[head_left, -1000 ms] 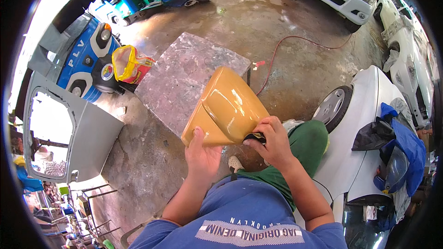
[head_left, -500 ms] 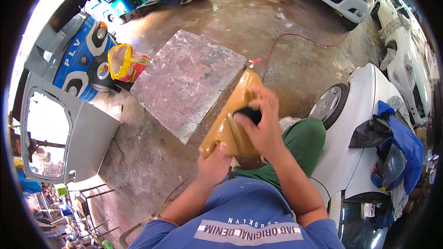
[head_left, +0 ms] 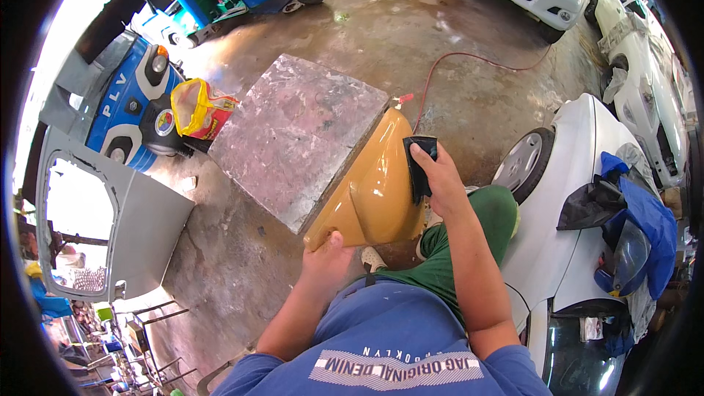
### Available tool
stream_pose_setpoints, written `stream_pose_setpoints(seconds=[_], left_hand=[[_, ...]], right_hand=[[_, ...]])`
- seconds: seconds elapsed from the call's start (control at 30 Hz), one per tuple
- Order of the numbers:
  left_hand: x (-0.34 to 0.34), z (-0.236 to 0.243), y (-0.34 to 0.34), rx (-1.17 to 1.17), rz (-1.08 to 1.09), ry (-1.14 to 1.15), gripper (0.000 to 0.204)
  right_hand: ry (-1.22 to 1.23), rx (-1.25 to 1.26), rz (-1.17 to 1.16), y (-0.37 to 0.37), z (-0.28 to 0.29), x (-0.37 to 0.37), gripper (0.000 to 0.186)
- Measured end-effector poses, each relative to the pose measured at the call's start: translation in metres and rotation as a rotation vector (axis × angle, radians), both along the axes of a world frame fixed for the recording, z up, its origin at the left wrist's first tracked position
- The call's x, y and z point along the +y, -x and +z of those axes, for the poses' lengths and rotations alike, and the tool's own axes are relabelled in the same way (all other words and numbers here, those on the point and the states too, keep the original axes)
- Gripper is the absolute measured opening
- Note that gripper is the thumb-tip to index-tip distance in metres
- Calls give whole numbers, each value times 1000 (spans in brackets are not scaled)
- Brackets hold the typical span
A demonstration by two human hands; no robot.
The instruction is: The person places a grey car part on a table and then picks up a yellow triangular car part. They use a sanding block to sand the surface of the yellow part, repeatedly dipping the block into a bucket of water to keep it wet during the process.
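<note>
A glossy mustard-yellow vehicle body panel (head_left: 370, 191) leans against the right edge of a worn grey square table top (head_left: 293, 136). My left hand (head_left: 331, 253) grips the panel's lower near edge. My right hand (head_left: 440, 176) presses a dark sanding pad (head_left: 418, 169) against the panel's upper right surface. My green trouser leg (head_left: 455, 249) is below the panel.
A white car with a wheel (head_left: 517, 165) stands close on the right, with blue and black cloth (head_left: 631, 213) on it. A red hose (head_left: 469, 62) runs over the wet concrete floor. A blue three-wheeler front (head_left: 136, 106), a yellow bag (head_left: 194, 106) and a grey door panel (head_left: 110, 227) stand left.
The panel has tilted from a flatter hold to leaning on the table edge. My right hand with the pad has slid up along its surface toward the upper right.
</note>
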State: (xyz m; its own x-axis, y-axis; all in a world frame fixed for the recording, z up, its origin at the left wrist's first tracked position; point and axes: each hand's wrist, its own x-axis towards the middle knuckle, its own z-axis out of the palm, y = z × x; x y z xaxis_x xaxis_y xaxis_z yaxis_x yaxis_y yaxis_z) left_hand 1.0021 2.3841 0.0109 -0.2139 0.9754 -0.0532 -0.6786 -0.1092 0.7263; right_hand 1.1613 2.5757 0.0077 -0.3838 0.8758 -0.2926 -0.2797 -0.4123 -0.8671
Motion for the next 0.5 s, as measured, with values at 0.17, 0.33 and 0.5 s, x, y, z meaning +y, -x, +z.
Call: stream_pose_setpoints(seconds=[0.17, 0.33, 0.5], left_hand=[[-8, -8, 11, 408, -116, 53, 54], [1, 16, 35, -48, -526, 195, 69], [30, -8, 16, 92, -529, 445, 60]], right_hand=[[43, -30, 54, -3, 4, 6, 34], [-200, -194, 274, -6, 32, 35, 34], [-589, -394, 469, 18, 40, 46, 36]])
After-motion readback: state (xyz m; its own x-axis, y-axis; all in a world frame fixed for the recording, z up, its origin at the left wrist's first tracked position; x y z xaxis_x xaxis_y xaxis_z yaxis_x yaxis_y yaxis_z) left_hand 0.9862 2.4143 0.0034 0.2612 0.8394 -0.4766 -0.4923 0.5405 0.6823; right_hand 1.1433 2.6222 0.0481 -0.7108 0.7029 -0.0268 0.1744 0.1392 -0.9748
